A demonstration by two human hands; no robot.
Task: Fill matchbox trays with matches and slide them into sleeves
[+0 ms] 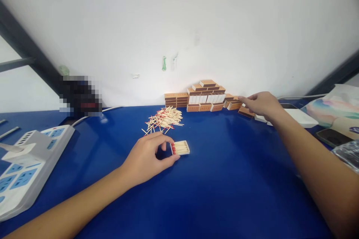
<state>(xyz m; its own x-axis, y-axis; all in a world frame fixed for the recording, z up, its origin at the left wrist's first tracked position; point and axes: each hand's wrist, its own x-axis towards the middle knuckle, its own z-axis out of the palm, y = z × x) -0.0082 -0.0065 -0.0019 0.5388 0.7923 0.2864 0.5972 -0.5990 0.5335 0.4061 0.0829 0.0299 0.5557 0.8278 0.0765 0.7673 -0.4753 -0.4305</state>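
My left hand [153,157] holds a small white matchbox tray [184,153] between thumb and fingers on the blue table. Matches lie side by side in the tray, their red heads towards my palm. Just behind it is a loose pile of matches [165,118], red heads pointing various ways. Over at the right, my right hand [260,104] has its fingers closed at a tan and brown matchbox [246,112], which sits at an angle. Part of that box is hidden by the fingers. More matchboxes [206,97] are stacked against the wall, left of this hand.
A white power strip [53,157] with a plugged-in adapter stands at the left. White flat boxes [300,118], a dark phone-like object [328,137] and a colourful plastic package [333,104] lie at the right. The white wall [179,26] bounds the table's back.
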